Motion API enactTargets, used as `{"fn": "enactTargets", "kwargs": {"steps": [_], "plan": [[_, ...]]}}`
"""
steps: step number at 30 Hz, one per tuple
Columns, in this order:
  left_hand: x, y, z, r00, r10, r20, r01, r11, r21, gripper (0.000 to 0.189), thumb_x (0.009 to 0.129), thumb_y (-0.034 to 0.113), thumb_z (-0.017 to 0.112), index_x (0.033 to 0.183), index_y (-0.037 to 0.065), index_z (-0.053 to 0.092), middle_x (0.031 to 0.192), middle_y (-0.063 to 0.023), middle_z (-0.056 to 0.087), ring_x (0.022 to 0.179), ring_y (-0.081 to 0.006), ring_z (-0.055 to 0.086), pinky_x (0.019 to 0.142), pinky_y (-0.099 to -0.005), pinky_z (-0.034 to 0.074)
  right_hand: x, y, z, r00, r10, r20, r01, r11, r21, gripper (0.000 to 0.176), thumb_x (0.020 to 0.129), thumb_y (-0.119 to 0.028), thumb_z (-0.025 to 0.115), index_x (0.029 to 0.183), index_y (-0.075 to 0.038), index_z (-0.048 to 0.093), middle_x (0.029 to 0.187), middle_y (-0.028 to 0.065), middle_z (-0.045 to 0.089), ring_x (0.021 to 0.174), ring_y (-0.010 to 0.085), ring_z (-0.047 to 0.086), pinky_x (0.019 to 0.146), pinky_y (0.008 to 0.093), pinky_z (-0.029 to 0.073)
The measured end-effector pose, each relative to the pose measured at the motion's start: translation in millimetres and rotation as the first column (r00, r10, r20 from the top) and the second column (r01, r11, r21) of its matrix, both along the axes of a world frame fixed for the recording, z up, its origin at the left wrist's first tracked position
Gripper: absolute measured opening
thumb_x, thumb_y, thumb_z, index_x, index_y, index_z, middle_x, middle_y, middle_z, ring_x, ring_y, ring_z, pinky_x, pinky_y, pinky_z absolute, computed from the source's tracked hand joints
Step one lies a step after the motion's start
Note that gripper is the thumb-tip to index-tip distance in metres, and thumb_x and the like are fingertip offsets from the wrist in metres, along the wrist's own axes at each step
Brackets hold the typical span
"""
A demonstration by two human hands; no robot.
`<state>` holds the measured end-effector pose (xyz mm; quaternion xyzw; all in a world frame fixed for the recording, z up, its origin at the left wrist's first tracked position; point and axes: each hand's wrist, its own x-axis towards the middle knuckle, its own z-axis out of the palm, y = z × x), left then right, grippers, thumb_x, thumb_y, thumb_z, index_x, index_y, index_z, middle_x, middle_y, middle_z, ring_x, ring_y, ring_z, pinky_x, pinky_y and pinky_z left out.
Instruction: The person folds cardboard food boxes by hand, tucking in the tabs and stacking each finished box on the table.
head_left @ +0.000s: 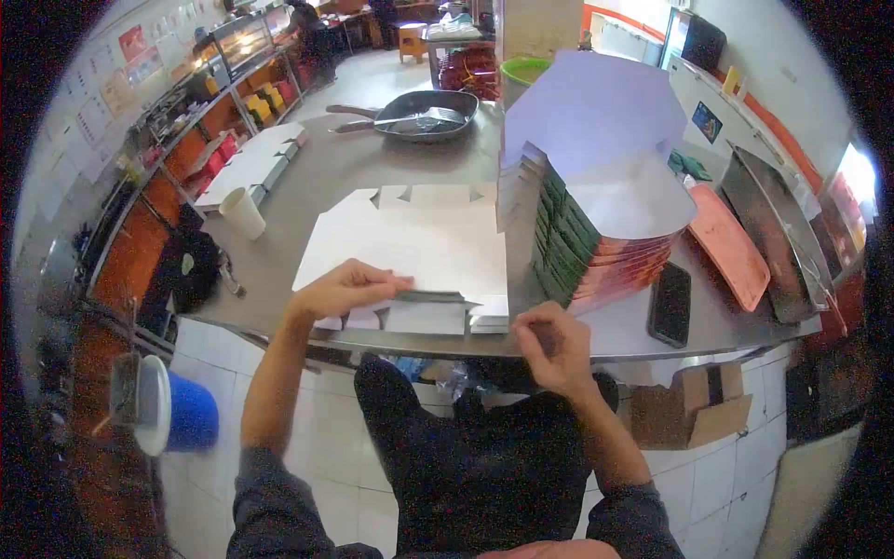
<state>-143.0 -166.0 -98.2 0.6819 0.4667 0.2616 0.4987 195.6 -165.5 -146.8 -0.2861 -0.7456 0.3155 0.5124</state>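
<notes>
A flat white cardboard sheet (410,238) with notched edges lies on the metal table in front of me. My left hand (349,289) is closed at its near edge, fingers pinched on a folded-up flap. Just right of the sheet's near corner, my right hand (556,347) is curled with thumb and fingers together; whether anything small is between them cannot be seen. A stack of folded boxes (596,242), green and red on the outside and white inside, stands beyond my right hand. A large white sheet (596,112) rises behind that stack.
A pan (424,116) with a utensil sits at the back. To the left are a cup (242,214) and more white cardboard (251,168). A phone (670,304), a pink tray (729,247) and a metal tray (778,224) lie right. A blue bucket (193,410) stands on the floor.
</notes>
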Motion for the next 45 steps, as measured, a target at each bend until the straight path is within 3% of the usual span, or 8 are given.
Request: {"fn": "enactTargets", "kwargs": {"steps": [9, 11, 18, 27, 31, 39, 41, 45], "plan": [[20, -13, 0, 0.998, 0.005, 0.058, -0.012, 0.991, 0.130, 0.028, 0.090, 0.017, 0.059, 0.107, -0.004, 0.063, 0.105, -0.0070, 0.065, 0.096, -0.0129, 0.058, 0.083, -0.0273, 0.047, -9, 26, 43, 0.887, 0.258, 0.382, -0.319, 0.942, 0.106, 0.053, 0.077, -0.026, 0.072, 0.118, -0.001, 0.050, 0.118, 0.0185, 0.053, 0.111, 0.0338, 0.051, 0.096, 0.0387, 0.040], [19, -14, -9, 0.948, 0.313, 0.060, -0.309, 0.948, -0.077, 0.026, 0.092, 0.019, 0.056, 0.098, -0.004, 0.065, 0.088, -0.0029, 0.065, 0.082, -0.0096, 0.056, 0.073, -0.0268, 0.047, -10, 23, 30, 0.886, 0.226, 0.405, -0.280, 0.956, 0.081, 0.058, 0.077, -0.028, 0.073, 0.122, -0.001, 0.048, 0.121, 0.0195, 0.051, 0.114, 0.0351, 0.050, 0.097, 0.0392, 0.039], [22, -18, -37, 0.862, 0.501, 0.081, -0.495, 0.794, 0.352, 0.027, 0.095, 0.019, 0.052, 0.088, -0.005, 0.062, 0.068, 0.0007, 0.054, 0.068, -0.0062, 0.048, 0.062, -0.0246, 0.042, -12, 24, 20, 0.927, 0.145, 0.346, -0.181, 0.981, 0.072, 0.076, 0.075, -0.029, 0.075, 0.134, 0.000, 0.037, 0.135, 0.0260, 0.041, 0.126, 0.0382, 0.041, 0.106, 0.0407, 0.033], [9, -40, 12, 0.615, 0.775, 0.148, -0.539, 0.276, 0.796, 0.021, 0.092, 0.012, 0.050, 0.086, -0.005, 0.061, 0.076, -0.0167, 0.064, 0.073, -0.0156, 0.061, 0.063, -0.0305, 0.047, -8, 25, 23, 0.924, 0.150, 0.351, -0.178, 0.983, 0.049, 0.087, 0.076, -0.031, 0.073, 0.140, 0.002, 0.025, 0.138, 0.0284, 0.036, 0.130, 0.0402, 0.036, 0.108, 0.0411, 0.029], [-5, -65, 57, 0.453, 0.879, 0.152, -0.534, 0.131, 0.835, 0.022, 0.094, 0.014, 0.049, 0.087, -0.005, 0.059, 0.071, -0.0082, 0.060, 0.068, -0.0109, 0.054, 0.061, -0.0258, 0.043, -10, 32, 24, 0.930, 0.076, 0.358, -0.106, 0.992, 0.067, 0.078, 0.080, -0.031, 0.069, 0.138, 0.003, 0.030, 0.137, 0.0285, 0.038, 0.129, 0.0380, 0.038, 0.107, 0.0401, 0.030], [11, -74, 78, 0.188, 0.623, 0.759, -0.802, -0.349, 0.485, 0.022, 0.098, 0.014, 0.045, 0.084, -0.001, 0.054, 0.074, -0.0003, 0.051, 0.069, -0.0072, 0.046, 0.063, -0.0212, 0.038, -20, 45, 17, 0.919, -0.142, 0.366, 0.216, 0.962, -0.167, 0.065, 0.082, -0.026, 0.067, 0.131, 0.006, 0.038, 0.123, 0.0287, 0.051, 0.115, 0.0394, 0.052, 0.099, 0.0420, 0.040], [21, -65, 100, 0.197, 0.423, 0.885, -0.719, -0.551, 0.423, 0.021, 0.098, 0.014, 0.046, 0.084, -0.001, 0.051, 0.075, -0.0011, 0.050, 0.072, -0.0072, 0.047, 0.063, -0.0216, 0.040, -29, 44, 24, 0.983, -0.023, 0.184, 0.032, 0.999, -0.041, 0.056, 0.078, -0.013, 0.069, 0.125, 0.004, 0.044, 0.115, 0.0258, 0.056, 0.111, 0.0310, 0.056, 0.093, 0.0370, 0.045], [39, -27, 156, 0.421, 0.308, 0.854, -0.735, -0.437, 0.519, 0.016, 0.095, 0.005, 0.049, 0.106, -0.005, 0.054, 0.088, -0.0069, 0.060, 0.081, -0.0098, 0.057, 0.071, -0.0230, 0.048, -68, 35, 123, 0.994, 0.011, -0.108, 0.036, 0.905, 0.425, 0.053, 0.078, -0.002, 0.064, 0.126, 0.004, 0.040, 0.120, 0.0214, 0.052, 0.110, 0.0269, 0.054, 0.091, 0.0343, 0.046]]}}
